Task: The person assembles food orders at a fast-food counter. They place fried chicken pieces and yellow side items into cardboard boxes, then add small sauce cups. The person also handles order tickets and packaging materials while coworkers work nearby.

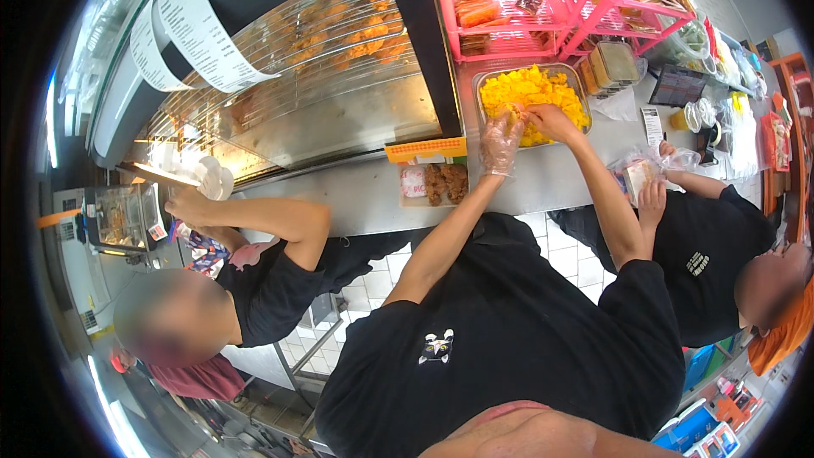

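Fried chicken (445,183) at near counter (534,192) edge, then gloved left hand (504,142) and right hand (551,122), fingers curled together over yellow food (530,85) in rectangular tray (477,86), can't tell if gripping any, pink rack (509,36) behind.

Upper centre-right: left hand (498,146), in a clear plastic glove, and bare right hand (549,121) meet at the fingertips over a metal tray (587,110) of yellow chopped food (527,86); whether anything is pinched between them cannot be told. Tray rests on a steel counter (543,192). Below left of the tray, near frame centre: box (414,201) with brown fried pieces (445,183). Upper left to centre: heated display cabinet (339,114), fried items on wire racks. Top right: pink racks (509,21) of packaged goods. One co-worker (275,293) at left, another (678,263) at right holding a wrapped item (638,176).
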Motion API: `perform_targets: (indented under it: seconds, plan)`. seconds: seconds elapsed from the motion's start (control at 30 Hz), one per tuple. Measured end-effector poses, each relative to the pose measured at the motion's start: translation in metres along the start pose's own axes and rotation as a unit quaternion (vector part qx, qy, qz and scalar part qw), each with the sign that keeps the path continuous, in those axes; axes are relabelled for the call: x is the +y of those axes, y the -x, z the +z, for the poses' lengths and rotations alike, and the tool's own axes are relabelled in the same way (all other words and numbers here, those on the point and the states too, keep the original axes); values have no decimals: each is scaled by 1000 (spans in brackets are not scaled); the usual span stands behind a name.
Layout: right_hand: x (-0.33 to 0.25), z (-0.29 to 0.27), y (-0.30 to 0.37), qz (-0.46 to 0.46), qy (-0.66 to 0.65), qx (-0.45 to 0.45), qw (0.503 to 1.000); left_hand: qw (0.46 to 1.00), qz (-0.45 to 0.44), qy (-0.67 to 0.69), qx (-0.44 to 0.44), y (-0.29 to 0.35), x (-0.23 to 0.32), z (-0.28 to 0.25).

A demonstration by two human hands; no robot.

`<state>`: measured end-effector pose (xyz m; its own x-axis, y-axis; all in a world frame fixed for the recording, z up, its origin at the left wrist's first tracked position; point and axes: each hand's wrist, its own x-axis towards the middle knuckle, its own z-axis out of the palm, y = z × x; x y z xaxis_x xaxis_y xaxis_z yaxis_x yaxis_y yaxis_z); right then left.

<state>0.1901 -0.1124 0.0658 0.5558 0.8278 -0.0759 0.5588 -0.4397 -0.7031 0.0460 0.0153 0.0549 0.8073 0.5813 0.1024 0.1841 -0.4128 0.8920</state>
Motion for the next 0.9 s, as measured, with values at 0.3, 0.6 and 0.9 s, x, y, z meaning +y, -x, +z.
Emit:
perform_targets:
  seconds: [0.3,0.6,0.9]
  plan:
    - [-16,9,9,100,22,22,994,998,60,-15,13,-30,9,-1]
    - [-10,19,21,91,-39,78,992,975,95,-162,-120,-53,21,-1]
    - [-12,18,27,150,-125,98,976,993,113,-36,-24,-57,-4,11]
